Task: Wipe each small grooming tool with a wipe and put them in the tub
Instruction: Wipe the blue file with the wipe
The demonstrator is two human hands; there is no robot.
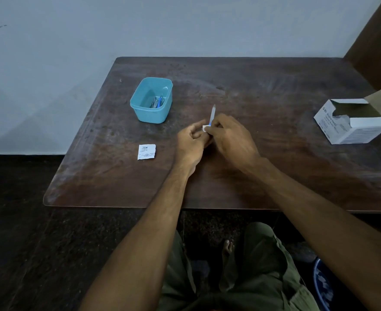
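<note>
Nail file: a slim metal nail file [213,113] with a blue base stands almost upright over the middle of the surface [263,158], its pointed tip aimed at the far edge and well clear of both hands.
Wipe: a small white wipe [204,128] is folded around the file's lower end, right where the two hands meet.
Left grip: the left hand [190,143] has its fingers curled, the fingertips pinching the wipe against the file's base from the left side.
Right grip: the right hand [232,136] closes over the file's lower end from the right, fingers curled round it; the blade sticks out above this grip toward the far edge.
Tub: a turquoise tub [150,101] sits toward the far left corner, well apart from the hands, with a few small tools [157,102] lying in its bottom, one of them blue.
Wrapper: a torn white sachet wrapper [146,151] lies flat near the left edge, between the tub and the near edge, just to the left of the left wrist.
Box: an opened white cardboard box [351,123] rests at the right edge, its flap raised.
</note>
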